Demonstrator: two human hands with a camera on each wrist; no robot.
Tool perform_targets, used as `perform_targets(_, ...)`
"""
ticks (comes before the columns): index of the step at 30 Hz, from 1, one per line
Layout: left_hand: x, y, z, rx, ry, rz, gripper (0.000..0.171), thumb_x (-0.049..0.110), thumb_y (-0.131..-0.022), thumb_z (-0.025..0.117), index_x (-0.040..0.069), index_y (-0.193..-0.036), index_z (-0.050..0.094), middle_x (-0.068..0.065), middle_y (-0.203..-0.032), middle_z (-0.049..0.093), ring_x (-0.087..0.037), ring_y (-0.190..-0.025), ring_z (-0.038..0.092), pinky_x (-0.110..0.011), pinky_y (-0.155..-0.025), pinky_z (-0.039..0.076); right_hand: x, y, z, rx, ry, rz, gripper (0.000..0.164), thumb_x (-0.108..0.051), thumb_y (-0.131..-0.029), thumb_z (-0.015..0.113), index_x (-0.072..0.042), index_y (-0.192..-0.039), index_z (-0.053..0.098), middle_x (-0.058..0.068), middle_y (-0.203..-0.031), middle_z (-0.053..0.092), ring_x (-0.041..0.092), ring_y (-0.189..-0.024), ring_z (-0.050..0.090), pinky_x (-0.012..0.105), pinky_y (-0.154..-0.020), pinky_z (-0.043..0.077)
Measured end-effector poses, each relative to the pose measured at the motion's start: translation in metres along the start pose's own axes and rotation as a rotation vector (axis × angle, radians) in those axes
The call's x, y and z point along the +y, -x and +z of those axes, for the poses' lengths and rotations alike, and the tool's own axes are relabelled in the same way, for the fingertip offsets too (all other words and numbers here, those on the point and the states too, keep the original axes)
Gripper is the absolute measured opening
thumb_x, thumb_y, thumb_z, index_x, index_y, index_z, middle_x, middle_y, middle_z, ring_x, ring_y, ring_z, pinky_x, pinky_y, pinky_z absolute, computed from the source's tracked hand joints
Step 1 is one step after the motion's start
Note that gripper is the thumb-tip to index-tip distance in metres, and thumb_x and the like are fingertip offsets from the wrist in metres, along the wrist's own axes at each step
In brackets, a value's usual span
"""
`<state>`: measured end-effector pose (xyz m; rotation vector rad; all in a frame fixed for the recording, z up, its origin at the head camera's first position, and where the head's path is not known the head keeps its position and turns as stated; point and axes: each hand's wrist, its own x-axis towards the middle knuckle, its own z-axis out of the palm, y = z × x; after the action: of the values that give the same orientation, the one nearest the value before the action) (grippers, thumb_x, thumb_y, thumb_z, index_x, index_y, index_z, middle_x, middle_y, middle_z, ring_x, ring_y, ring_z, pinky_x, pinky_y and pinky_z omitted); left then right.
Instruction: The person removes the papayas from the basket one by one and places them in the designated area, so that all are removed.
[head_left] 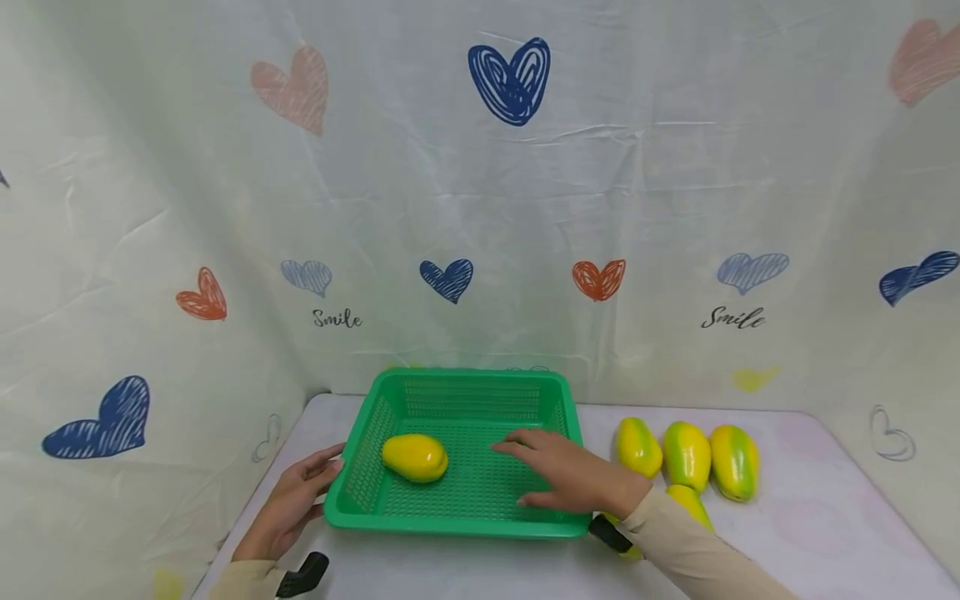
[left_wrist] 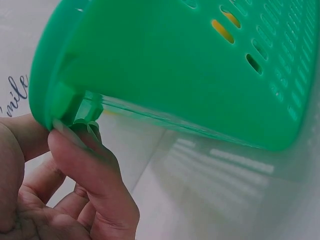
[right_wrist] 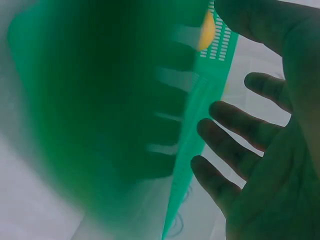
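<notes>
A green plastic basket (head_left: 450,527) with slotted walls stands on the table, and one yellow mango-like fruit (head_left: 415,458) lies in its left half. My left hand (head_left: 288,504) pinches the basket's left rim; in the left wrist view the thumb (left_wrist: 87,157) presses at the edge beside a gap under the rim. Over the basket's right side reaches my right hand (head_left: 562,473), its fingers extended and spread with nothing held. In the right wrist view that same hand (right_wrist: 265,150) shows an open palm close to the basket wall (right_wrist: 192,130).
Right of the basket, several yellow-green fruits (head_left: 686,457) lie grouped on the white table (head_left: 810,517). One of them (head_left: 634,552) is mostly hidden under my right wrist. A curtain with printed hearts (head_left: 510,208) hangs behind and beside the table.
</notes>
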<state>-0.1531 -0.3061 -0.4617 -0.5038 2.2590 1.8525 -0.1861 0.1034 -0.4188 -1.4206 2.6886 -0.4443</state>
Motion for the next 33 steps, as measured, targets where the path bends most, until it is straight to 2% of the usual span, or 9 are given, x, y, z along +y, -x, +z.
perform_targets(7,0.003,0.001,0.002,0.004,0.001,0.005,0.056,0.022,-0.113,0.054,0.000,-0.161,0.037,-0.029,-0.153,0.049,-0.013,-0.100,0.065,-0.033,-0.081,0.060,-0.007,-0.013,0.003,-0.050,-0.026,0.016,0.071,-0.028,-0.097,0.080,-0.013,-0.158,0.047,0.008,-0.152,0.053,0.026,-0.137,0.053,0.046,-0.115,0.046)
perform_targets(12,0.003,0.001,0.002,0.007,-0.006,0.008,0.056,0.022,-0.113,0.054,0.000,-0.162,0.037,-0.029,-0.152,0.050,-0.014,-0.099,0.065,-0.033,-0.081,0.060,-0.011,-0.015,0.000,-0.063,-0.003,0.027,0.071,-0.029,-0.097,0.080,-0.014,-0.158,0.047,0.007,-0.152,0.052,0.026,-0.135,0.054,0.045,-0.114,0.047)
perform_targets(18,0.002,0.002,0.001,0.015,-0.015,0.002,0.055,0.022,-0.113,0.054,-0.001,-0.161,0.038,-0.028,-0.150,0.052,-0.014,-0.098,0.065,-0.034,-0.080,0.060,-0.018,-0.020,-0.010,-0.069,0.038,-0.015,0.070,-0.028,-0.097,0.080,-0.013,-0.157,0.047,0.010,-0.152,0.052,0.028,-0.136,0.054,0.048,-0.114,0.047)
perform_targets(26,0.003,0.004,-0.002,0.020,-0.027,0.009,0.054,0.020,-0.113,0.054,-0.001,-0.160,0.039,-0.027,-0.146,0.056,-0.014,-0.098,0.066,-0.035,-0.081,0.060,-0.029,-0.058,-0.024,-0.077,0.119,-0.070,0.071,-0.030,-0.098,0.079,-0.012,-0.158,0.045,0.012,-0.155,0.050,0.030,-0.138,0.053,0.047,-0.115,0.046)
perform_targets(33,0.003,0.005,0.001,0.023,-0.035,0.020,0.052,0.020,-0.112,0.054,-0.002,-0.159,0.041,-0.024,-0.143,0.059,-0.016,-0.098,0.065,-0.036,-0.080,0.059,-0.037,-0.095,-0.018,-0.127,0.187,-0.089,0.076,-0.033,-0.097,0.080,-0.015,-0.160,0.043,0.010,-0.160,0.046,0.028,-0.143,0.050,0.042,-0.119,0.043)
